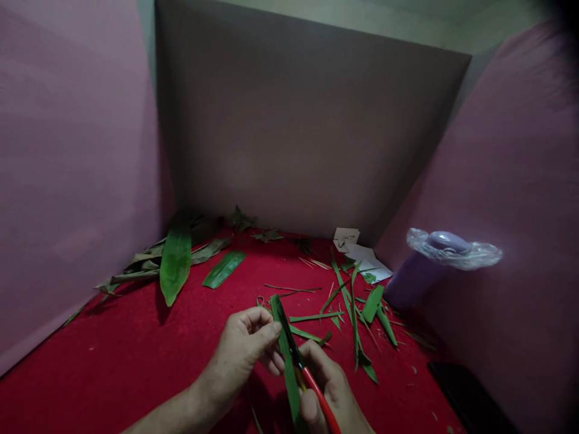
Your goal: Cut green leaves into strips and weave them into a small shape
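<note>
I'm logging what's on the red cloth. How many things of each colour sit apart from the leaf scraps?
Purple: 1, the bottle
White: 1, the paper pile
Red-handled: 1, the scissors held by the right hand
Black: 1, a flat object
Total: 4

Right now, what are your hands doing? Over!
Left hand pinching long green leaf strip. Right hand gripping red-handled scissors, blades along the strip. Cut green leaf scraps scattered on red cloth close by.
</note>
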The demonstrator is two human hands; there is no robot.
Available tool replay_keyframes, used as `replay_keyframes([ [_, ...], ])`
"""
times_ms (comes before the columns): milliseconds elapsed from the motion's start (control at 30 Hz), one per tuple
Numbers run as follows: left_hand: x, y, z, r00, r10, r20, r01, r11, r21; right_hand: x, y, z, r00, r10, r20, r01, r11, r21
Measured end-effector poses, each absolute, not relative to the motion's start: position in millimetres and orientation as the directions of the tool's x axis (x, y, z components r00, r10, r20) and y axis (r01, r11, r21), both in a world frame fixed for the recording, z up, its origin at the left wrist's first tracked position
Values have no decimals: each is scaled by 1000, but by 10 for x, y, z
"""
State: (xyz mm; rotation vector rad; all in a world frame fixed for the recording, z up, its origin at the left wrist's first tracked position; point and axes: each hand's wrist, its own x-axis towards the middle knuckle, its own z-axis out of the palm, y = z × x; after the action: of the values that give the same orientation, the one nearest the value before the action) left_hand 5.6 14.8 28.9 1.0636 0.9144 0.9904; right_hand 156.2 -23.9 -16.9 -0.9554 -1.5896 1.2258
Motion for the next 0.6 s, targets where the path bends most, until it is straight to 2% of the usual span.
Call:
replay_keyframes([
  [133,52,137,286,300,946,-124,-181,184,966,1575,-225,-259,-269,941,204,99,238,-966],
  [267,49,140,266,296,947,-123,-183,183,966,1577,-234,-278,-276,935,223,53,246,-968],
  [500,57,159,259,330,935,-132,-172,197,965,1587,-235,-181,-333,929,161,39,184,-982],
  [600,64,149,273,338,931,-137,-160,201,967,1571,-233,-177,-315,929,195,21,213,-977],
])
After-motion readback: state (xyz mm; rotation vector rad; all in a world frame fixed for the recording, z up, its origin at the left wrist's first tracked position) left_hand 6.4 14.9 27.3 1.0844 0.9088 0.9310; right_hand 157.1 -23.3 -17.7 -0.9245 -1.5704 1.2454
